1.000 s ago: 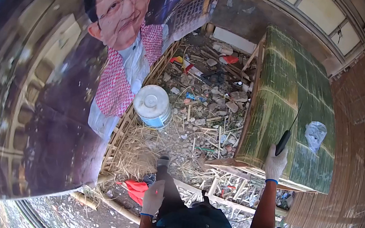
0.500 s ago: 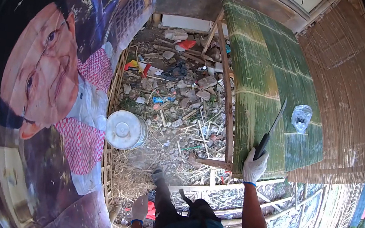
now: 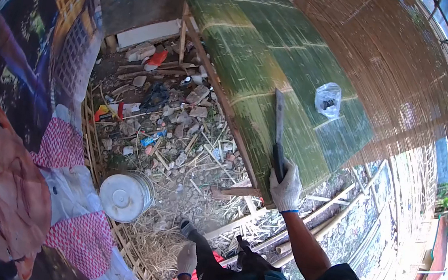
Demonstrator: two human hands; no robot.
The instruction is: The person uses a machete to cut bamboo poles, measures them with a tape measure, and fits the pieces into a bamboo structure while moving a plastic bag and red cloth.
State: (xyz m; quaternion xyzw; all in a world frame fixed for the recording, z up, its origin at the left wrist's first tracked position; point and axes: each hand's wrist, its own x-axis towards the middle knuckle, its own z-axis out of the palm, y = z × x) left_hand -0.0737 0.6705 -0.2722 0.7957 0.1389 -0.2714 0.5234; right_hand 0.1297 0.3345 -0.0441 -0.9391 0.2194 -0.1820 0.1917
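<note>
My right hand (image 3: 286, 188), in a pale glove with a blue cuff, is closed round the black handle of a long knife (image 3: 278, 126). The blade points away from me over the green split-bamboo tabletop (image 3: 241, 56), near its front end. A clear plastic bag (image 3: 328, 99) with something dark inside lies on the bamboo, right of the knife. My left hand (image 3: 187, 259), gloved too, hangs low beside my leg; its fingers are too small to read, and nothing shows in it.
A white lidded bucket (image 3: 125, 196) stands on the ground at the left, beside a large printed banner (image 3: 6, 184). Rubble (image 3: 180, 122) and bamboo scraps cover the ground. A woven bamboo wall (image 3: 372, 63) rises behind the table, with bamboo poles (image 3: 333, 218) at the right.
The view has turned right, so the table and bucket sit further left. My right hand still holds the knife, whose blade has swung from leaning right to leaning slightly left.
</note>
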